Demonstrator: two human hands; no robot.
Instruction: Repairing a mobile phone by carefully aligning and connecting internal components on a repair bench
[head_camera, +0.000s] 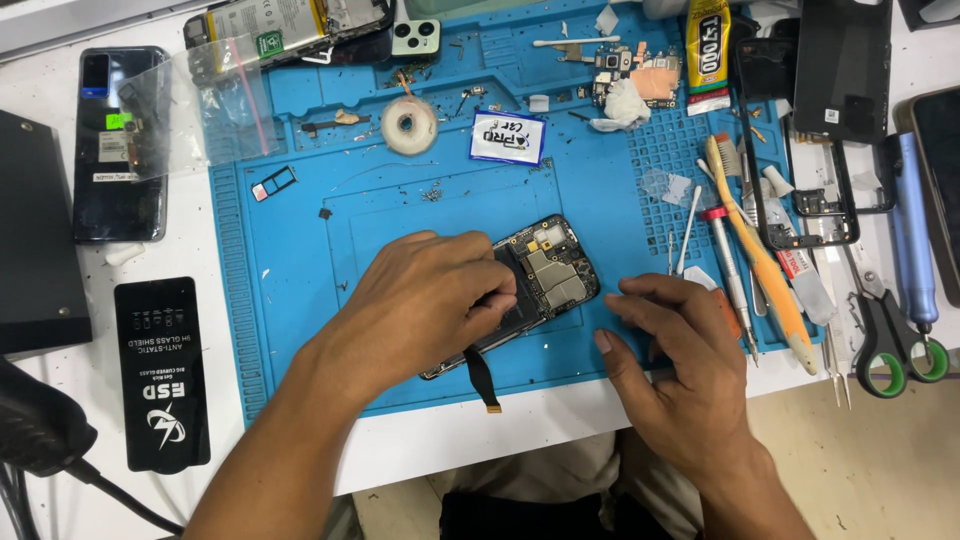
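At mat centre, head view: left hand lies over opened phone, fingers curled on its frame, holding it down; right hand rests just beside, fingers bent, gripping nothing visible. Risks: dangling flex cable could snag or tear; loose screws may scatter. Screwdriver, brush, scissors crowd the right side of the mat.

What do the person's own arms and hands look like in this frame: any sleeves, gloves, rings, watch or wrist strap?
Both forearms are bare as far as the frame shows, with no sleeves in view. The left hand and right hand wear no gloves. No ring, watch, bracelet or grounding strap shows on either wrist or on the visible fingers. Nails look short and unpainted.
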